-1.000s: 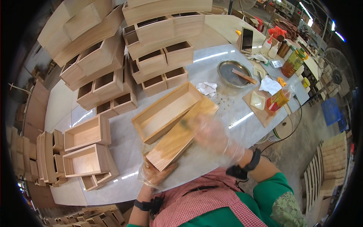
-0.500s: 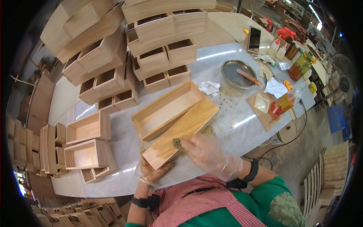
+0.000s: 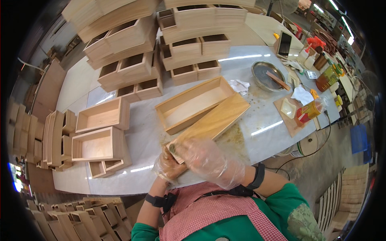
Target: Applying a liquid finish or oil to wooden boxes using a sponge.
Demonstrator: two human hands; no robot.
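Note:
A long wooden piece (image 3: 219, 120), its flat upper face stained honey-yellow and glossy, slants across the tabletop in front of me. My left hand (image 3: 170, 166), in a clear plastic glove, grips its near end. Over that same end lies my gloved right hand (image 3: 207, 156), pinching a small dark green wiping pad (image 3: 172, 148) against the wood. The fingers hide part of the surface there. Just beyond, an open stained wooden box (image 3: 197, 105) lies alongside the piece, with its hollow side up.
Raw wooden boxes (image 3: 102, 114) stand at left, with tall stacks of compartmented boxes (image 3: 187, 48) behind. A round metal dish (image 3: 257, 82) holding a brush sits at right, near a crumpled white cloth (image 3: 240, 86), a red-yellow container (image 3: 309, 111) and a phone (image 3: 284, 44).
My right hand has slid the pad along the wood to the near end, close to my left hand. The whole view has shifted, so the table's things appear farther right.

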